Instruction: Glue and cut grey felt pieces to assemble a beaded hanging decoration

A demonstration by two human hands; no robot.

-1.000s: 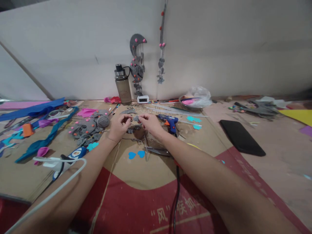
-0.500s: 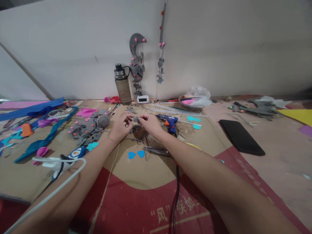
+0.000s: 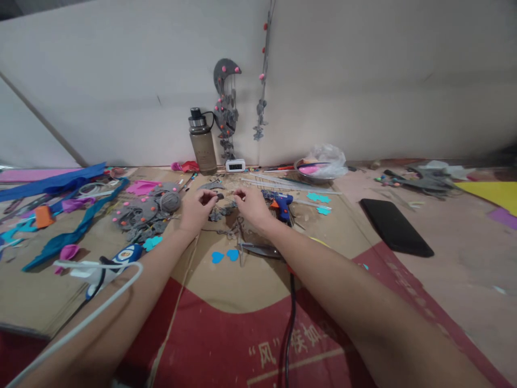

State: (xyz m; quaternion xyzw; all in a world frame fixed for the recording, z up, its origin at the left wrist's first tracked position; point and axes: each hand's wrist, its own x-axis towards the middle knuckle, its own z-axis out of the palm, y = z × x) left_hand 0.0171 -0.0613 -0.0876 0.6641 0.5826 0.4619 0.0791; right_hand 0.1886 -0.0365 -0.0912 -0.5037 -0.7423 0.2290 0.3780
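Observation:
My left hand (image 3: pixel 197 209) pinches a small dark grey felt piece (image 3: pixel 220 196) between thumb and fingertips, just above the cardboard. A short gap to the right, my right hand (image 3: pixel 252 207) has its thumb and fingertips drawn together; whatever they hold is too small to make out. Grey felt cutouts (image 3: pixel 220 214) lie below and between the hands, with grey yarn (image 3: pixel 228 233) in front of them. A blue glue gun (image 3: pixel 285 207) rests right of my right hand. Scissors (image 3: pixel 260 250) lie partly under my right forearm, beside two blue heart cutouts (image 3: pixel 217 257).
Left of my hands sits a pile of grey felt and yarn with pom-poms (image 3: pixel 145 210). A bottle (image 3: pixel 203 143), a small clock (image 3: pixel 235 166) and a bowl (image 3: pixel 317 175) stand along the wall. A black phone (image 3: pixel 396 226) lies right. A cable (image 3: pixel 291 323) runs toward me.
My hands have moved apart from the grey felt piece they both touched; it is now in my left fingertips. The hanging felt strand on the wall has swung slightly left.

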